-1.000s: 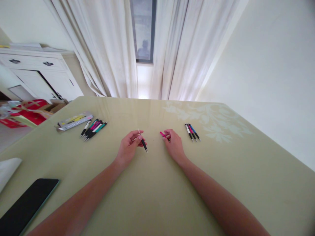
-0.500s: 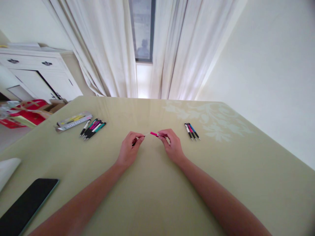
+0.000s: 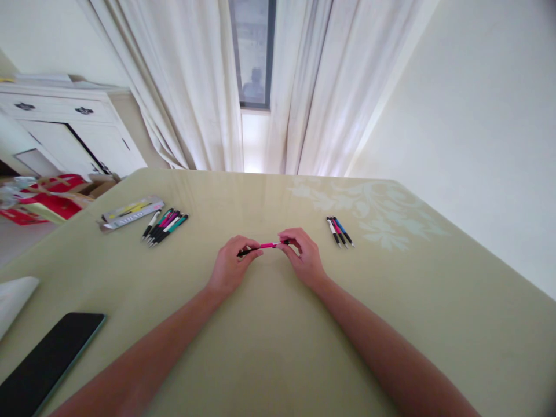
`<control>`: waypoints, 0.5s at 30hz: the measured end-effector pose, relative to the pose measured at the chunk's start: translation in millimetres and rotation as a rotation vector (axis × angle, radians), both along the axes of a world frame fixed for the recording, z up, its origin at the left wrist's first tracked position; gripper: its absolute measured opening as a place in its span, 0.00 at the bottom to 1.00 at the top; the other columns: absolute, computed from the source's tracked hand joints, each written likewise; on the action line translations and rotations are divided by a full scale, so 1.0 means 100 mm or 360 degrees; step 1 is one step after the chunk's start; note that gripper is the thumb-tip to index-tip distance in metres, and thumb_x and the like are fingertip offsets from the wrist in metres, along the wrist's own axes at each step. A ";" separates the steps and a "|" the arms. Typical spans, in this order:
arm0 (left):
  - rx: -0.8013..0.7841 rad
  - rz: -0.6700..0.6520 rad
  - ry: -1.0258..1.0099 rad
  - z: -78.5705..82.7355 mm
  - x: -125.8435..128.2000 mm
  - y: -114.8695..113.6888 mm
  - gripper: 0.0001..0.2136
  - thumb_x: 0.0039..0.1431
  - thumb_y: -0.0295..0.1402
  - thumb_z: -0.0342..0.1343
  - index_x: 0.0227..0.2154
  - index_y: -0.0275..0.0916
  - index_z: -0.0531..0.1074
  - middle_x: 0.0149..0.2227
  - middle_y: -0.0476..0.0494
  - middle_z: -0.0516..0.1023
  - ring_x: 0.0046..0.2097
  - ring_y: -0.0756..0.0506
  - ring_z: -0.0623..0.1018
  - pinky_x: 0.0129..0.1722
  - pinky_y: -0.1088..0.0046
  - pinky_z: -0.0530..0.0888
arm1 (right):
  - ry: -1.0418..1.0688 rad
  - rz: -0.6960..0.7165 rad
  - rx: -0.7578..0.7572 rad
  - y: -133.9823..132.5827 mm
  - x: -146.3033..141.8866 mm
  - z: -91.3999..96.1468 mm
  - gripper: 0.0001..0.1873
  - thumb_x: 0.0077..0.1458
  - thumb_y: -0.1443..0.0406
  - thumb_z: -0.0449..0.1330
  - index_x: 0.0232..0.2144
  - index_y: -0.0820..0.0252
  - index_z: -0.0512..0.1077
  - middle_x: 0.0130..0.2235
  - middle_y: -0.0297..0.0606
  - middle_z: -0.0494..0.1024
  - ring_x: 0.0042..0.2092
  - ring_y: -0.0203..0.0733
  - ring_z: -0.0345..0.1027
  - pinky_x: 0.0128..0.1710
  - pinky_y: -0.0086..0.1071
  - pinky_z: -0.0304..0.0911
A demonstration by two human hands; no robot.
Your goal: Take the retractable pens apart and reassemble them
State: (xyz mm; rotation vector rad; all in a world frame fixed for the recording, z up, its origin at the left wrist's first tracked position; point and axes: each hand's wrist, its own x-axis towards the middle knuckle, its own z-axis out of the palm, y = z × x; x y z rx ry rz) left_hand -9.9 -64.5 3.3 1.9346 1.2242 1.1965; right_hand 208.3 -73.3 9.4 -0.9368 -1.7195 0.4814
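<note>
Between my two hands a pink and black pen [image 3: 267, 245] lies nearly level, just above the table. My left hand [image 3: 233, 263] pinches its black grip end with thumb and fingers. At the other end, my right hand [image 3: 304, 256] is closed on the pink barrel near its black tip. The two parts meet in one line; whether they are fully joined I cannot tell. To the right, three pens [image 3: 339, 232], white, pink and blue, lie side by side. Several pens [image 3: 165, 227] with white, green and purple barrels form a pile on the left.
An opened pen box [image 3: 132, 214] lies behind the left pile. A black phone [image 3: 52, 362] rests on the table [image 3: 278, 347] at the lower left, with a white sheet [image 3: 15, 298] beyond it. Red packages [image 3: 54, 200] and a white cabinet [image 3: 65, 124] stand past the left edge.
The two pen parts, apart before with a thin refill showing at the left one, now meet end to end. My left hand has shifted slightly right.
</note>
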 end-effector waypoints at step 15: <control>-0.0226 -0.0161 -0.0174 0.00 0.01 -0.01 0.10 0.58 0.42 0.64 0.35 0.41 0.80 0.33 0.46 0.80 0.35 0.45 0.79 0.37 0.68 0.77 | -0.0354 0.0134 0.0055 -0.01 -0.01 0.01 0.07 0.66 0.65 0.58 0.43 0.55 0.77 0.41 0.39 0.79 0.45 0.41 0.74 0.47 0.37 0.71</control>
